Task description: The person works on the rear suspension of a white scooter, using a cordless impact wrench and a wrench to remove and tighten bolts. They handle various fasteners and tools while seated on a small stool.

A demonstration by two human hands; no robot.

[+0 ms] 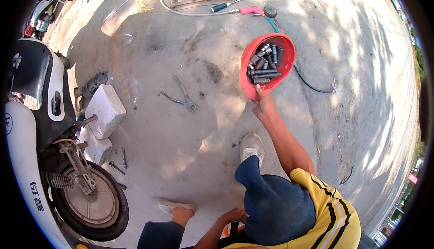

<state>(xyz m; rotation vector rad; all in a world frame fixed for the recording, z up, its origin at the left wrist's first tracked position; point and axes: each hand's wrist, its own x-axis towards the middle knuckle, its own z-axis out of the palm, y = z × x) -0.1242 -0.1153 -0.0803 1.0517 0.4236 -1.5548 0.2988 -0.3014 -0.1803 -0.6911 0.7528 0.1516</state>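
My right hand [263, 107], at the end of an outstretched arm, grips the brim of an upturned red hard hat [289, 50]. Thumb on top, it holds the hat over the ground. Inside the hat lies a pile of dark metal sockets [266, 72], several of them long. My left hand [234, 214] is low by my bent leg, its fingers curled. A black part and a bit of orange show beside it, but what it holds is mostly hidden. A pair of pliers [184, 100] lies with handles spread on the concrete, left of the hat.
On the left stands a white and black scooter, its wheel [122, 204] near white blocks [106, 109] and loose bolts [118, 164]. Beyond the hat lie a pink air blow gun [251, 10] with its hose [194, 14], a screwdriver [221, 7] and a metal frame [203, 3].
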